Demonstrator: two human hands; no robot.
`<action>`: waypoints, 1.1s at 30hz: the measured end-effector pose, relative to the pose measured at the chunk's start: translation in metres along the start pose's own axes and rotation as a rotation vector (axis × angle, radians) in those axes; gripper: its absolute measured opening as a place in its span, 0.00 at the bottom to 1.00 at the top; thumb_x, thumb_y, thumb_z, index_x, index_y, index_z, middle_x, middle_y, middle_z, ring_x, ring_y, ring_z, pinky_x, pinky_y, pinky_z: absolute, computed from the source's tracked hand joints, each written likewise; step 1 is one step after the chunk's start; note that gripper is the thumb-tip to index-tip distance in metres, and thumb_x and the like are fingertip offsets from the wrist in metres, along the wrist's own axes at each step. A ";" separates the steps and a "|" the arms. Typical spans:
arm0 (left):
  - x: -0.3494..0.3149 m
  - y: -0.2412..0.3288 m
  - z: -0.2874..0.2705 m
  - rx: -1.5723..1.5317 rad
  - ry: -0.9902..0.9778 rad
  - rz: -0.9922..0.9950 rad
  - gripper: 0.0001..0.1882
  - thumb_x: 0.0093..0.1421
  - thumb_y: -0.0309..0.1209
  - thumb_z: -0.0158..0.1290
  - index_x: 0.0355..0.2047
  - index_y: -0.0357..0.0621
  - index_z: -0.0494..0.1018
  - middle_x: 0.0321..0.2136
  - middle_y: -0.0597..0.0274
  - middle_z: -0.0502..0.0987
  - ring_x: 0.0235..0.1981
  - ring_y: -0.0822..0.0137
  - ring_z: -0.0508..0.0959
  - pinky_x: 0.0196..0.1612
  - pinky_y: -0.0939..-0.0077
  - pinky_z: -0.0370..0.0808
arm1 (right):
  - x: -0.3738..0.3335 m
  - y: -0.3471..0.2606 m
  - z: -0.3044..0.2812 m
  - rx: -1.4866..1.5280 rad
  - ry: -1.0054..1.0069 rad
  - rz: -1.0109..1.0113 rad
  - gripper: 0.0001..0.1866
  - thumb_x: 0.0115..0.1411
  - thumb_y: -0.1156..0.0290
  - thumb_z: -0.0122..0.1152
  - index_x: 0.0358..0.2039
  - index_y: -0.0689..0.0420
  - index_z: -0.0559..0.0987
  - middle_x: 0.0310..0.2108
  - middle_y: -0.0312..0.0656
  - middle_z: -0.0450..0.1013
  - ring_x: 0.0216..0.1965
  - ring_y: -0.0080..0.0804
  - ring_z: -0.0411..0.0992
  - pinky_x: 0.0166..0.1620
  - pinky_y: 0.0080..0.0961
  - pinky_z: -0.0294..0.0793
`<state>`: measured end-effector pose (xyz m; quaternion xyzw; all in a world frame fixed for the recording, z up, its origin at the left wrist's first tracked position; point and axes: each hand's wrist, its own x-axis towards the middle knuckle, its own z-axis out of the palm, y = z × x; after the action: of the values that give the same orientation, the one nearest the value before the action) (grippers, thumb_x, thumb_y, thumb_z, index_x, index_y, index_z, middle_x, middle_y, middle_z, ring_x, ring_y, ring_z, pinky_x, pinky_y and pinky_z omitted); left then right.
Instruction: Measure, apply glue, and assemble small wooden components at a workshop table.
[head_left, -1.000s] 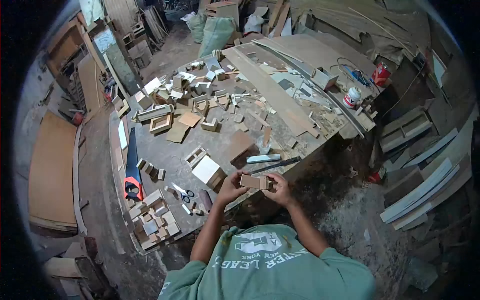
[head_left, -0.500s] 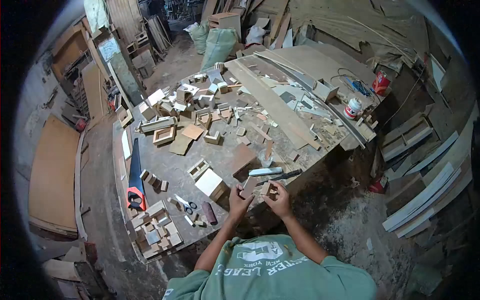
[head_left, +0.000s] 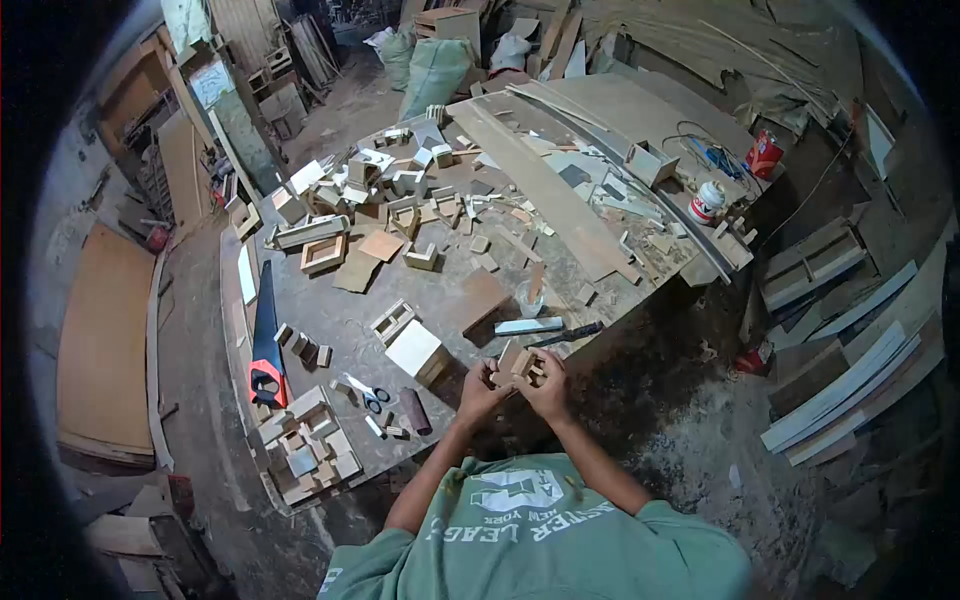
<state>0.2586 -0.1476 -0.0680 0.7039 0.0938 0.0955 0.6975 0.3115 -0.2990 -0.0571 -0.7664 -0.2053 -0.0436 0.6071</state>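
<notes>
My left hand (head_left: 482, 394) is closed on a thin flat piece of wood (head_left: 508, 354), held upright at the table's near edge. Right beside it, my right hand (head_left: 547, 392) grips a small wooden block (head_left: 523, 362). The two pieces meet or nearly meet between my fingers; whether they touch I cannot tell. Just beyond my hands lie a pale blue-white bar (head_left: 528, 326) and a dark-handled tool (head_left: 568, 334). A clear plastic cup (head_left: 530, 296) with a stick in it stands behind them. Left of my hands is a white-topped wooden box (head_left: 417, 350).
Scissors (head_left: 368, 394) and a dark red cylinder (head_left: 415, 411) lie left of my hands. A handsaw (head_left: 266, 345) rests along the table's left side, near a tray of wooden pieces (head_left: 345, 466). Many offcuts and a long board (head_left: 540, 190) cover the far table. A white bottle (head_left: 706, 203) stands right.
My hands have come closer together, bringing the block in my right hand up to the thin piece in my left. The whole view has shifted slightly.
</notes>
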 end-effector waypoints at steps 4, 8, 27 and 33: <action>-0.006 0.009 -0.002 -0.199 -0.068 -0.008 0.16 0.51 0.20 0.58 0.33 0.44 0.62 0.31 0.68 0.66 0.34 0.77 0.69 0.36 0.81 0.70 | 0.001 -0.007 0.000 -0.027 -0.021 0.018 0.29 0.45 0.72 0.70 0.49 0.62 0.72 0.46 0.48 0.68 0.46 0.42 0.73 0.44 0.34 0.77; -0.006 0.002 -0.013 -0.475 -0.046 -0.242 0.07 0.57 0.22 0.52 0.30 0.43 0.64 0.27 0.67 0.69 0.28 0.74 0.73 0.34 0.79 0.74 | 0.000 -0.013 0.003 0.072 -0.046 0.054 0.29 0.45 0.72 0.70 0.49 0.61 0.72 0.46 0.48 0.68 0.46 0.42 0.72 0.46 0.34 0.77; -0.007 0.007 -0.024 -0.366 0.020 -0.155 0.11 0.61 0.26 0.50 0.44 0.39 0.68 0.31 0.65 0.76 0.29 0.74 0.76 0.32 0.81 0.74 | 0.006 -0.036 -0.008 0.039 -0.152 -0.035 0.28 0.43 0.73 0.72 0.46 0.60 0.73 0.43 0.45 0.71 0.44 0.35 0.74 0.47 0.30 0.75; -0.013 -0.054 -0.030 0.017 0.004 -0.184 0.10 0.61 0.25 0.50 0.41 0.36 0.75 0.26 0.61 0.78 0.27 0.74 0.77 0.29 0.81 0.72 | -0.002 -0.009 -0.016 0.022 -0.170 -0.084 0.28 0.44 0.73 0.70 0.48 0.59 0.73 0.47 0.48 0.68 0.47 0.39 0.72 0.49 0.32 0.74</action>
<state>0.2380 -0.1213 -0.1214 0.6981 0.1602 0.0315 0.6971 0.3098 -0.3135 -0.0457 -0.7512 -0.2885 -0.0015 0.5936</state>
